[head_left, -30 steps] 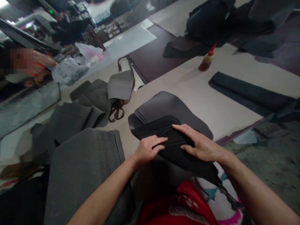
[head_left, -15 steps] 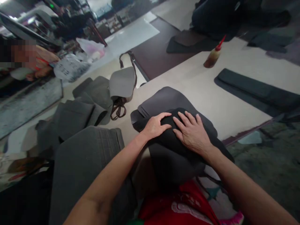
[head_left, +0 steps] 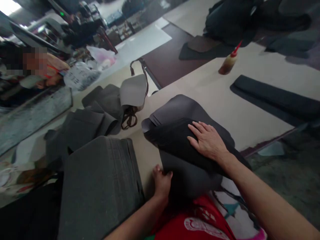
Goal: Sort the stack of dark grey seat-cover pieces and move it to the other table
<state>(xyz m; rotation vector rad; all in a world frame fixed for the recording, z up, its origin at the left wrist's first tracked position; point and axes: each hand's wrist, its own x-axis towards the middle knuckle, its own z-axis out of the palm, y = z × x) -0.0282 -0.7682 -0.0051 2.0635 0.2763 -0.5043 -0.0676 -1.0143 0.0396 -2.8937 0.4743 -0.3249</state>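
My right hand (head_left: pixel 208 140) lies flat with fingers stretched on a black folded piece of sheet material (head_left: pixel 172 133). Beneath that piece is a larger dark grey panel (head_left: pixel 190 103), its rounded far part resting on the table and its near part reaching toward my body. My left hand (head_left: pixel 162 181) is low at the panel's near left edge, thumb and fingers apart, the fingers bent and partly hidden. Whether it touches the edge I cannot tell. Left of it sits a stack of grey panels (head_left: pixel 97 180) with stitched lines along one side.
More grey pieces (head_left: pixel 85 123) and a light grey piece with a dark strap (head_left: pixel 133 90) lie at the left. A red-tipped bottle (head_left: pixel 228 63) stands on the pale table (head_left: pixel 202 80), near a long dark folded strip (head_left: pixel 272 98). Another person (head_left: pixel 52 71) sits at far left.
My left hand has left the top of the black piece and moved down toward my body, to the panel's near left edge. My right hand stays flat on the black piece.
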